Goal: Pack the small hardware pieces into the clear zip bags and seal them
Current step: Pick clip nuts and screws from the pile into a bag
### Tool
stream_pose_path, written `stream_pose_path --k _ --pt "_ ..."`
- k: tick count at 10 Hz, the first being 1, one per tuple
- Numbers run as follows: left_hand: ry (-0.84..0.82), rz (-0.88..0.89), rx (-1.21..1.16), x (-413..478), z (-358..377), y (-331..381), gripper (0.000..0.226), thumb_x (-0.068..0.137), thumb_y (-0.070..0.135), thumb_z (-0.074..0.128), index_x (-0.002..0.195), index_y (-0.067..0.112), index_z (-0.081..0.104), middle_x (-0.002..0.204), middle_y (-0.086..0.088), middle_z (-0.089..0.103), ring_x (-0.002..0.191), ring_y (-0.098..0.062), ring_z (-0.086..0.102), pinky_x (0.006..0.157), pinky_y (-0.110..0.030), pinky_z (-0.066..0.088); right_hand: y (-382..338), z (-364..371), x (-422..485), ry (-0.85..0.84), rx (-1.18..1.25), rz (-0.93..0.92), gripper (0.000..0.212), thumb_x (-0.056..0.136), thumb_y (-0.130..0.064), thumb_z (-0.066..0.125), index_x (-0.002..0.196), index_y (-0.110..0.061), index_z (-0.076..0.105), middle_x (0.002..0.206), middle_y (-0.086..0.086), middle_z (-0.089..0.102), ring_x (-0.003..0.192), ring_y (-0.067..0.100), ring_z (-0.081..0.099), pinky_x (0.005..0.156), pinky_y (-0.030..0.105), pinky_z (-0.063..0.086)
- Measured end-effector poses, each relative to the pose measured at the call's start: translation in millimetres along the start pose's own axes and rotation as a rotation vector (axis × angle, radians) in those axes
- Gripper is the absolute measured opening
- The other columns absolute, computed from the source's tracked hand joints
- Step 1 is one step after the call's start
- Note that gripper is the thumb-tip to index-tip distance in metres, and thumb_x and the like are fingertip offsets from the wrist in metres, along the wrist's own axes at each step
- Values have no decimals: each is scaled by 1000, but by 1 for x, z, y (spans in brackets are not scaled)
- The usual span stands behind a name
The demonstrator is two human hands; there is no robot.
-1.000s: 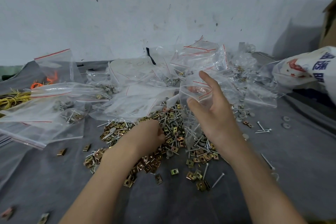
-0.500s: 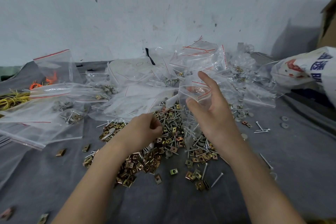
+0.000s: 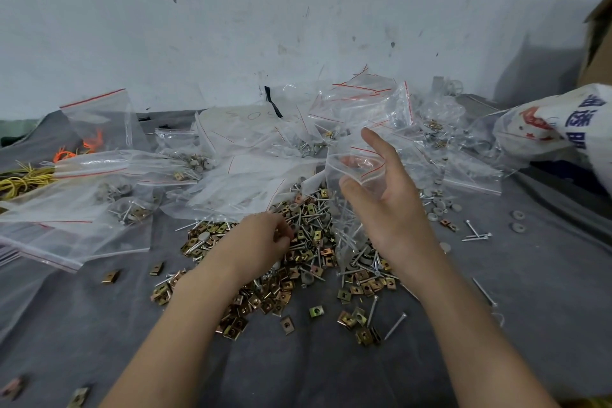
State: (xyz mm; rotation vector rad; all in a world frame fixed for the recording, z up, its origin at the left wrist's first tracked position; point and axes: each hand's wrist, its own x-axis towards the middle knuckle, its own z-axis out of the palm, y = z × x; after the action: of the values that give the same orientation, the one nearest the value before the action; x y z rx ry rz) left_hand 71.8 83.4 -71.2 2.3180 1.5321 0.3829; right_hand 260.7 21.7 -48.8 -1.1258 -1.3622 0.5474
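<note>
The small zip bag (image 3: 356,169) hung mouth-up over the far side of the hardware pile (image 3: 304,252), its lip pinched between thumb and fingers of the right hand (image 3: 387,209). The left hand (image 3: 261,242) lay knuckles-up on the pile, fingers curled under; whether they held a piece I could not tell. The risk, as I judged it: with only one hand holding the bag, the flimsy mouth could sag shut and pieces would spill back. Counted: two hands, one bag held, two washers (image 3: 516,215) apart at the right, loose clips and screws beyond counting.
</note>
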Motion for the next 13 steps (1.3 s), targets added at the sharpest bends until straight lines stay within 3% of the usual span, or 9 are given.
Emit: stream_pose_path --k 1,3,4,5,6,7,10,12,13 --pt "-1 -4 -2 0 -2 -2 16 100 23 52 109 25 65 96 7 62 71 -2 57 63 -22 45 -2 0 0 -4 7 3 60 97 -17 63 147 -40 40 96 -66 41 92 -26 54 71 -4 37" --pt "-82 -13 -24 -3 -16 -7 19 99 16 51 109 25 64 104 4 66 78 -7 60 69 -23 44 -2 -1 -2 0 11 -8 58 97 -17 63 145 -40 41 96 -58 52 57 -11 57 55 1 40" --pt "-175 9 -45 -9 -25 -10 19 97 16 54 103 31 65 100 14 65 87 0 60 72 -14 43 -4 -1 -3 -2 24 -25 59 97 -15 63 147 -37 40 91 -65 43 72 7 62 53 -1 40" --pt "-234 10 -37 -14 -27 -11 14 96 21 61 106 30 65 101 14 66 90 -1 61 80 -18 48 -3 -2 -3 -1 36 -39 58 97 -14 63 145 -38 40 92 -67 41 83 -20 60 57 -4 39" --pt "-237 6 -2 -16 -22 -10 17 95 25 63 112 28 63 104 11 65 95 -7 62 85 -24 50 -3 -2 -3 0 51 -39 59 97 -13 63 146 -37 40 91 -68 40 98 -16 26 56 -5 38" --pt "-213 24 33 -17 -17 -11 16 95 27 63 111 31 61 99 14 63 89 -4 60 72 -15 44 -2 -3 -2 2 57 -36 58 97 -12 63 147 -33 40 92 -68 39 92 -32 42 67 -7 41" --pt "-148 85 79 -15 -15 -12 19 100 32 53 115 34 65 96 17 57 82 2 53 64 -6 35 0 -3 -2 5 -4 -26 61 97 -15 62 147 -41 39 91 -65 43 97 -18 43 54 -3 38" --pt "-170 59 62 -16 -16 -11 17 98 33 57 114 33 64 98 16 61 86 -1 59 70 -14 43 -1 -2 -2 7 -23 -1 58 97 -18 63 143 -46 41 96 -54 55 46 -7 49 49 4 40" --pt "-187 39 1 -18 -18 -14 11 96 38 60 106 36 64 98 17 64 87 -1 60 73 -18 47 -2 -2 -3 0 0 -12 59 97 -14 62 145 -41 41 95 -60 50 65 -15 62 51 -1 38"
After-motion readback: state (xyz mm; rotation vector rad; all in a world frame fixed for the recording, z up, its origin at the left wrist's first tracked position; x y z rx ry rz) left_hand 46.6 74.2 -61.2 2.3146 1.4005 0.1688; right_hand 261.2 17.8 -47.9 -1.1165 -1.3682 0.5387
